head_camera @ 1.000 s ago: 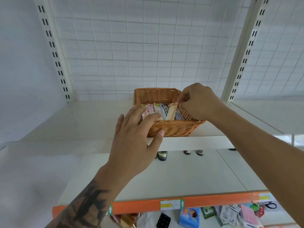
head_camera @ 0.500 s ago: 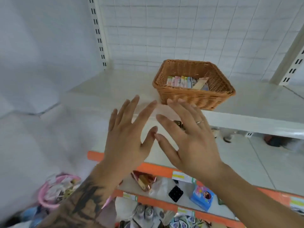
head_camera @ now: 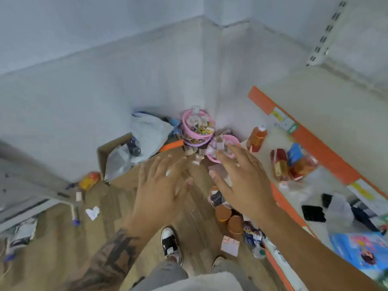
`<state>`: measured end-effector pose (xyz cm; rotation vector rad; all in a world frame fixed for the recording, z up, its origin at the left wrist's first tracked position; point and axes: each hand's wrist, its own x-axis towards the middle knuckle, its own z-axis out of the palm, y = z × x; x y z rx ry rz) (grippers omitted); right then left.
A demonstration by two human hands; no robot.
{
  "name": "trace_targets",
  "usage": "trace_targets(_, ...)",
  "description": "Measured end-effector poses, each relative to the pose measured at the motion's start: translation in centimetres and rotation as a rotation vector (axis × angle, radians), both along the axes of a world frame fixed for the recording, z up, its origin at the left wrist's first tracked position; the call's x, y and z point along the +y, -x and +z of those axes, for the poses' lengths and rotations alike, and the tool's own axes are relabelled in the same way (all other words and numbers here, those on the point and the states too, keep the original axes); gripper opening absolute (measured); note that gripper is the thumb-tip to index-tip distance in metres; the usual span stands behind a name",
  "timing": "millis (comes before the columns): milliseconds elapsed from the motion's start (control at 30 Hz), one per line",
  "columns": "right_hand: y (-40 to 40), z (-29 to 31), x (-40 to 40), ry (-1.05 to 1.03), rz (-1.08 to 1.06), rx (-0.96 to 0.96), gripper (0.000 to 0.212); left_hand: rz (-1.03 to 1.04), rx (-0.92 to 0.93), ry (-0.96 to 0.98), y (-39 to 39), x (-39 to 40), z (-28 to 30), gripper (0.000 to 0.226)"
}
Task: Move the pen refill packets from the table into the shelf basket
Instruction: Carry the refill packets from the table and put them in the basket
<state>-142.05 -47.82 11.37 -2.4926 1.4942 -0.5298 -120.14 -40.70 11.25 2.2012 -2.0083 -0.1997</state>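
- Both hands hang in mid-frame, palms down, fingers straight and spread apart, with nothing in either one.
- The left hand (head_camera: 159, 185) sits just left of centre; its forearm, with dark tattoo work, runs down to the lower left.
- The right hand (head_camera: 243, 181) is just right of centre, near the left hand but not touching it; a thin ring shows on one finger.
- Neither the pen refill packets nor the basket can be made out anywhere in this view.
- The picture is motion-blurred; no brand or lettering can be read on any item.
- Below the hands lies a wooden floor (head_camera: 63, 238), with a black-and-white shoe (head_camera: 170, 242) at lower centre.
- Pink rings (head_camera: 197, 127) with small tags are heaped in the room corner at upper centre; a pale plastic bag (head_camera: 151, 133) and a cardboard box (head_camera: 113, 148) sit just left of them.
- An orange bottle (head_camera: 257, 137) with a white cap stands right of the pink heap.
- An orange shelf edge (head_camera: 310, 143) crosses the right side diagonally, carrying price labels too blurred to read.
- Two brown round lids (head_camera: 228, 219) sit below the right hand.
- A blue illustrated pack (head_camera: 361, 246) lies at lower right.
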Motion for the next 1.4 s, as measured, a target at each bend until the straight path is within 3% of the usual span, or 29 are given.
trace_targets(267, -13.8, -2.3, 5.8, -0.088, 0.371, 0.232, 0.064, 0.391, 0.018, -0.155, -10.8, 13.5, -1.6, 0.056)
trace_targets(467, -26.1, -3.4, 12.5, -0.091, 0.674, 0.459, 0.066, 0.561, 0.064, -0.243, -19.3, 22.1, -2.9, 0.073)
trace_targets(633, -37.9, -4.5, 17.5, -0.053, 0.845, 0.498, 0.061, 0.716, 0.129, -0.301, -27.3, 29.2, -4.6, 0.058)
trace_targets(900, -52.9, -6.7, 24.9, -0.011, 1.011, 0.513, 0.058, 0.803, 0.164, -0.384, -38.4, 37.9, -6.7, 0.059)
trace_targets(1400, -75.2, -9.9, 27.6, 0.044, 1.350, 0.491, 0.058, 1.124, 0.237, -0.422, -53.5, 41.8, -8.7, 0.059)
